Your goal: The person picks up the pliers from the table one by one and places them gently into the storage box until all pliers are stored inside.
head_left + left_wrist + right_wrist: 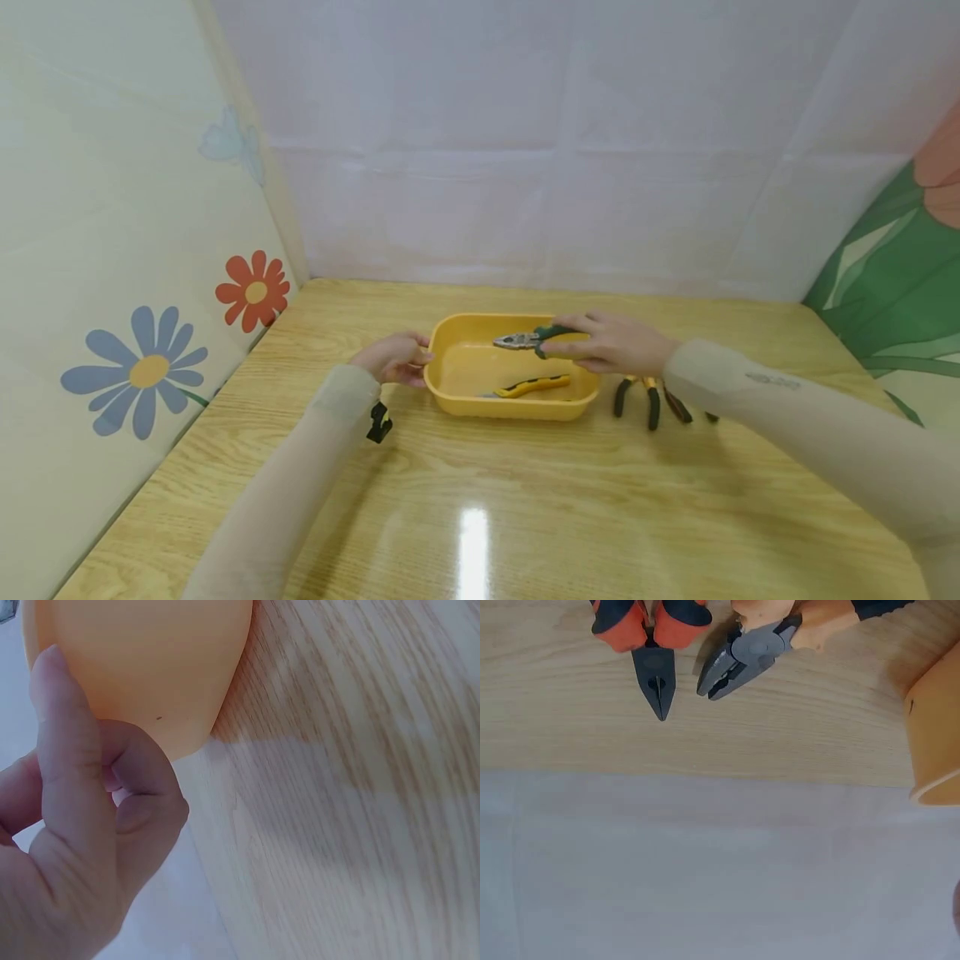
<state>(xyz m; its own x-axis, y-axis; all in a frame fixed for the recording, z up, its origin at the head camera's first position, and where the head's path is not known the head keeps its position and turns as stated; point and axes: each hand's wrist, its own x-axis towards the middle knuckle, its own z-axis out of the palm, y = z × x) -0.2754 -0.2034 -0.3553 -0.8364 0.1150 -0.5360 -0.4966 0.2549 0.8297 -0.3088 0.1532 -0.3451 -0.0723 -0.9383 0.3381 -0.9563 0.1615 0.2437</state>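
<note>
My left hand (395, 358) grips the left end of a yellow plastic bin (480, 408), thumb over the rim and fingers curled outside, as the left wrist view also shows. My right hand (618, 343) holds a pair of pliers (517, 340) by its dark green handles. Its metal jaws point left over the bin. Inside the bin lies a tool with a yellow-and-black handle (536, 385) and a thin grey blade, like a utility knife. In the right wrist view only a sliver of that hand appears at the right edge.
To the right of the bin lie pliers with orange-and-black handles (757, 649) and another pair with red-and-black handles (656, 671), partly under my right forearm in the head view. A small black item (380, 422) shows beside my left wrist. Curtains back the wooden table (570, 500).
</note>
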